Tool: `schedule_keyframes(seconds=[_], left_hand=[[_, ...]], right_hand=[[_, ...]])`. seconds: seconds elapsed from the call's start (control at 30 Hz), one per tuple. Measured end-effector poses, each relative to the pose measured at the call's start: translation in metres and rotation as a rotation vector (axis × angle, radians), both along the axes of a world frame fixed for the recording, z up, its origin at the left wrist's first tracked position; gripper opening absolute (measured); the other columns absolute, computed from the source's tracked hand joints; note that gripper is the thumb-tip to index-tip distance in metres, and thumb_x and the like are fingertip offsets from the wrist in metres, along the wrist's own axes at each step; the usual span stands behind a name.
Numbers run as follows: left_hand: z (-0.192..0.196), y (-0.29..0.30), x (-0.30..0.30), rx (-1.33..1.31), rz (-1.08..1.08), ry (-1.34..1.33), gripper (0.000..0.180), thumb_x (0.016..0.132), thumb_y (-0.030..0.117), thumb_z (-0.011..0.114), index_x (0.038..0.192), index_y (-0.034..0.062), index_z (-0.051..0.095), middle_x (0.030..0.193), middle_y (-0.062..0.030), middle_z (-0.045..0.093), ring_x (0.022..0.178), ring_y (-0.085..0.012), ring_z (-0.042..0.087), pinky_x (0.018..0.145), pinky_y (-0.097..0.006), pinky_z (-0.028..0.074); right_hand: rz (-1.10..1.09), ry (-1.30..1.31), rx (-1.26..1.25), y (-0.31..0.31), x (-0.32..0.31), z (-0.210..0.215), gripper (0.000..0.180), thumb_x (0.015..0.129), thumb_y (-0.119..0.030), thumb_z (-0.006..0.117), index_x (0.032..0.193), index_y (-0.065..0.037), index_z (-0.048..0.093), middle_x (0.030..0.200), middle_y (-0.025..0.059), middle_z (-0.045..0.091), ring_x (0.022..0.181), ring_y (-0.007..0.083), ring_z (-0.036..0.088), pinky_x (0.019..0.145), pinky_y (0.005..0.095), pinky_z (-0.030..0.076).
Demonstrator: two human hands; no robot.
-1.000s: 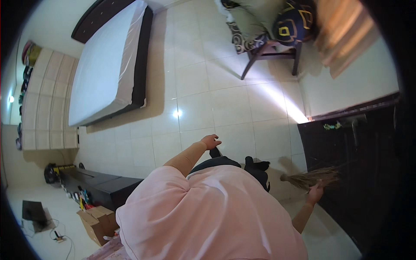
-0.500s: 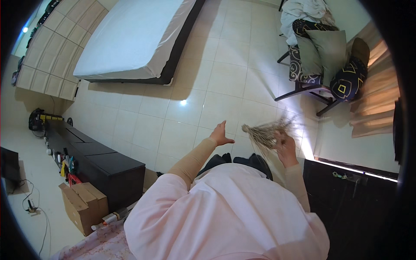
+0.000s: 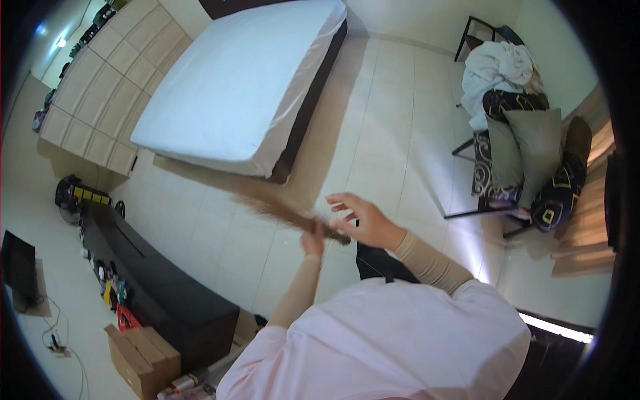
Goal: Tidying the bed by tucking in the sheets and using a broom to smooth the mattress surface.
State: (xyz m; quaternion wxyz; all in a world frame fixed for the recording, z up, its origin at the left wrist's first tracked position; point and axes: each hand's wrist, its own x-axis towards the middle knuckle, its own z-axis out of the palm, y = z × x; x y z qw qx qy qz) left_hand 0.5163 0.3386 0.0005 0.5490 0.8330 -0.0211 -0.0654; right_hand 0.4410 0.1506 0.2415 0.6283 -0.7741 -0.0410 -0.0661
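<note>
A short hand broom [image 3: 283, 212] of thin brown bristles crosses in front of my body. Its bristles fan out blurred toward the bed, and its darker bound end points right. My left hand [image 3: 313, 240] is closed around the bundle near that bound end. Just to the right, my right hand [image 3: 368, 224] is open over the bound end, fingers apart and bent. Whether its fingertips touch the broom I cannot tell.
A bed with a white sheet [image 3: 240, 87] stands ahead on the tiled floor [image 3: 380, 133]. At left runs a long dark cabinet [image 3: 173, 287], with a cardboard box [image 3: 147, 360] near it. Cushions [image 3: 533, 147] and white cloth [image 3: 500, 73] lie on chairs at right.
The broom has passed from my right hand to my left and swung leftward, its bristles now pointing left. My right hand has opened. The view has turned, so the bed shows more fully.
</note>
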Motion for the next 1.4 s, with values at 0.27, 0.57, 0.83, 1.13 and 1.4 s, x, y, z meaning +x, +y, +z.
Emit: schedule_keyframes(seconds=[0.27, 0.57, 0.83, 1.13, 1.4], left_hand=[[0.090, 0.093, 0.174, -0.291, 0.499, 0.382, 0.064, 0.088, 0.059, 0.056, 0.118, 0.0032, 0.057, 0.113, -0.0124, 0.062, 0.096, -0.0235, 0.063, 0.070, -0.040, 0.057], [0.130, 0.128, 0.260, -0.682, 0.680, 0.389, 0.052, 0.093, 0.056, 0.051, 0.118, 0.0107, 0.055, 0.107, -0.0097, 0.065, 0.088, -0.0235, 0.065, 0.067, -0.035, 0.055], [0.094, 0.135, 0.400, -0.797, 0.797, 0.576, 0.044, 0.092, 0.054, 0.055, 0.109, 0.0140, 0.058, 0.102, -0.0035, 0.065, 0.088, -0.0200, 0.063, 0.060, -0.030, 0.052], [0.074, 0.110, 0.580, -0.802, 0.477, 0.591, 0.075, 0.088, 0.064, 0.053, 0.140, 0.0112, 0.040, 0.137, -0.0127, 0.048, 0.127, -0.0264, 0.045, 0.103, -0.042, 0.038], [-0.001, 0.084, 0.611, -0.223, 0.662, 0.770, 0.081, 0.091, 0.058, 0.051, 0.148, 0.0063, 0.024, 0.145, -0.0237, 0.034, 0.130, -0.0337, 0.038, 0.104, -0.048, 0.036]], right_hand=[[0.078, 0.273, -0.281, -0.114, 0.140, -0.097, 0.059, 0.085, -0.038, 0.067, 0.131, -0.005, 0.048, 0.121, 0.0172, 0.054, 0.107, 0.0275, 0.059, 0.089, 0.0383, 0.049], [0.149, 0.036, -0.975, -0.126, 0.273, -0.155, 0.087, 0.068, -0.038, 0.079, 0.140, -0.009, 0.039, 0.134, 0.0168, 0.046, 0.133, 0.0321, 0.037, 0.111, 0.0564, 0.022], [0.237, -0.143, -0.952, -0.145, 0.422, -0.147, 0.041, 0.064, -0.013, 0.074, 0.098, -0.009, 0.054, 0.094, 0.0092, 0.053, 0.091, 0.0286, 0.054, 0.079, 0.0414, 0.041], [0.252, 0.151, -0.849, -0.142, 0.545, -0.182, 0.038, 0.071, -0.022, 0.071, 0.101, -0.007, 0.054, 0.082, 0.0126, 0.063, 0.079, 0.0332, 0.064, 0.066, 0.0445, 0.049], [0.362, 0.343, -0.943, -0.145, 0.623, -0.253, 0.054, 0.080, -0.054, 0.065, 0.100, -0.005, 0.055, 0.081, 0.0167, 0.066, 0.077, 0.0317, 0.067, 0.064, 0.0434, 0.052]])
